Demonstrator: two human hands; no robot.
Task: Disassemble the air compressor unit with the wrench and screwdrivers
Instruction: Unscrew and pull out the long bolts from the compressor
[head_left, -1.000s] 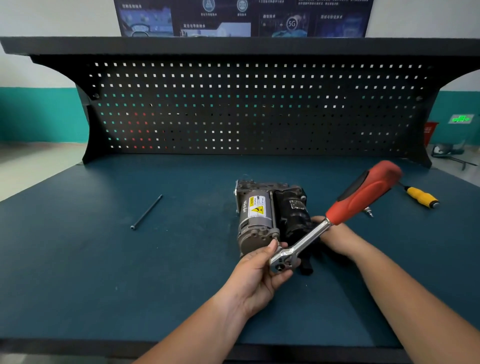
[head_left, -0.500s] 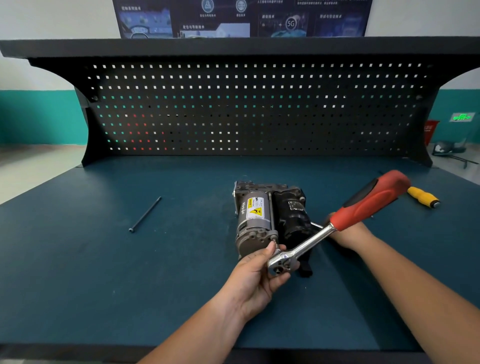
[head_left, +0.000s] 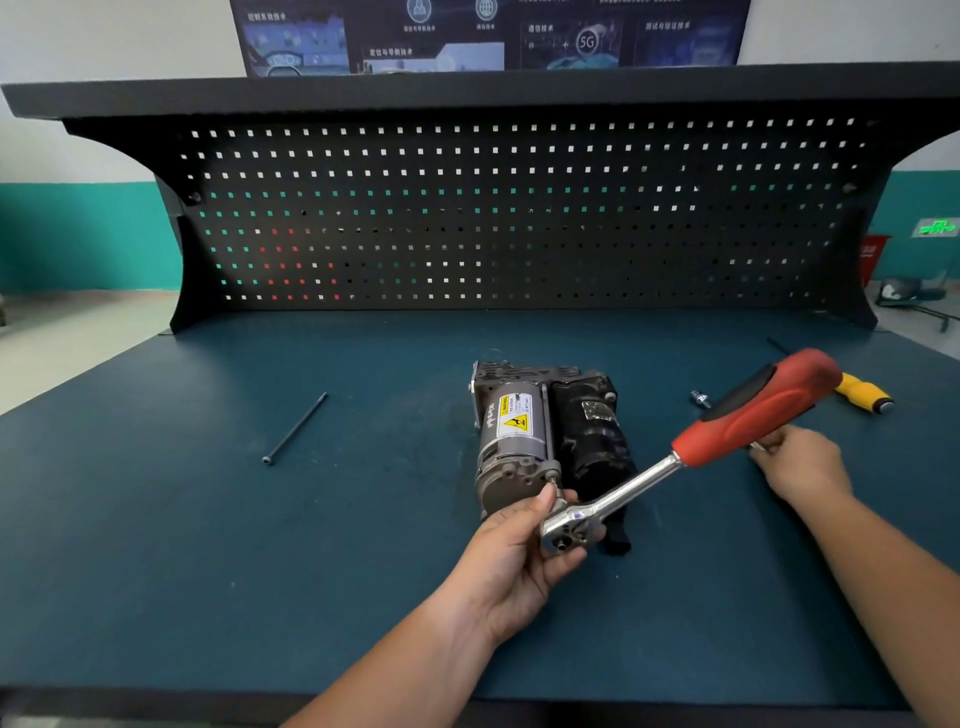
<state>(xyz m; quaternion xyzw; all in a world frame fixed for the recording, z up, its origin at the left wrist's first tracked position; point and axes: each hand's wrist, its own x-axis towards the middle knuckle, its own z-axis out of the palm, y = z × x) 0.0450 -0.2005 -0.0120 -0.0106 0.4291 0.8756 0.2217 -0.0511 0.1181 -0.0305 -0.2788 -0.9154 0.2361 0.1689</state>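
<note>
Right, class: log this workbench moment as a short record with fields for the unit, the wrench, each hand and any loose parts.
unit: air compressor lying on the blue bench top
wrench: ratchet wrench, red handle raised to the right
left hand: left hand gripping the ratchet head at the unit's near end
right hand: right hand off the handle, pinching a thin metal piece
loose parts: long black bolt, left; yellow screwdriver, far right

Right hand (head_left: 802, 462) now off the compressor (head_left: 545, 441), farther right, beside wrench handle (head_left: 758, 410).
</note>
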